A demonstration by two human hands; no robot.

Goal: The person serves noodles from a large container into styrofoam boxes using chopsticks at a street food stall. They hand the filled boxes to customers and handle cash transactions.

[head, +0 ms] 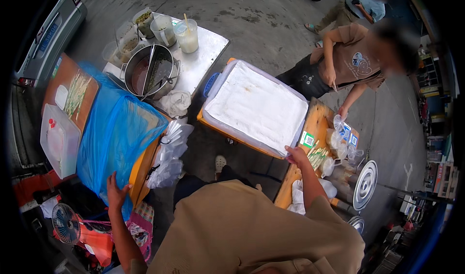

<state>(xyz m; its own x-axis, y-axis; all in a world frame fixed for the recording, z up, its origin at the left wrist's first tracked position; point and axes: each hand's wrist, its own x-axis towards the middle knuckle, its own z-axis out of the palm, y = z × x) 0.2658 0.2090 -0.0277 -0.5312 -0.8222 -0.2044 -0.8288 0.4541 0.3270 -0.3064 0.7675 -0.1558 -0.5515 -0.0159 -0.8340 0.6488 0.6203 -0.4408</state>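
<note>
My left hand (117, 193) rests with fingers apart at the edge of a blue plastic sheet (112, 125), which drapes over an orange box (143, 176). At the near right corner of a translucent plastic tub (207, 116), my right hand (298, 156) grips the corner of a white cloth (258, 107). This cloth covers the tub's top, so its contents are hidden. Clear plastic bags (168, 161) hang in a bunch on the orange box's side. Close to my right hand, bamboo skewers or chopsticks in wrappers (316, 156) lie on a wooden board (290, 186).
A divided steel pot (150, 72) with dark liquids stands beside plastic jugs (187, 36) on a metal table (207, 48). Knotted bags (334, 137) sit at right, where a person (348, 59) reaches in. A metal lid (365, 185) and a fan (66, 223) flank me.
</note>
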